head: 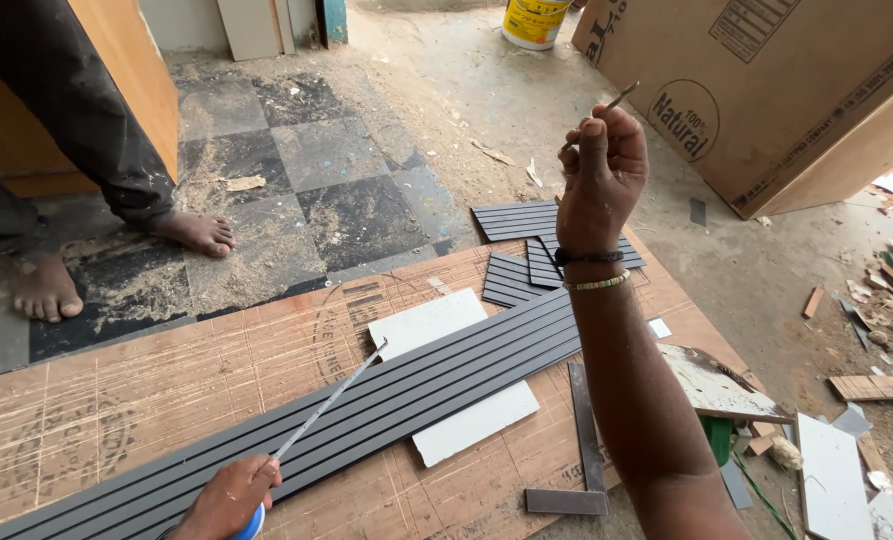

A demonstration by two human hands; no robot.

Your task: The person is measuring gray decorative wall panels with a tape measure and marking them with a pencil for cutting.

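Note:
My left hand [229, 497] grips a blue tape measure case at the bottom edge; its metal tape [332, 400] runs up and right across a long dark grooved panel [367, 405]. That panel lies diagonally on a brown plywood sheet [147, 385], over a white board [437, 325]. My right hand [602, 170] is raised in a fist above the sheet's far side, pinching a thin pencil [622, 97] that points up and right.
Short offcuts of grooved panel [522, 245] lie beyond the sheet. A steel try square [582, 460] rests near its front edge. Another person's bare feet [197, 232] stand at the left. A big cardboard box [767, 90], a yellow bucket [534, 22] and wood scraps [887, 300] lie around.

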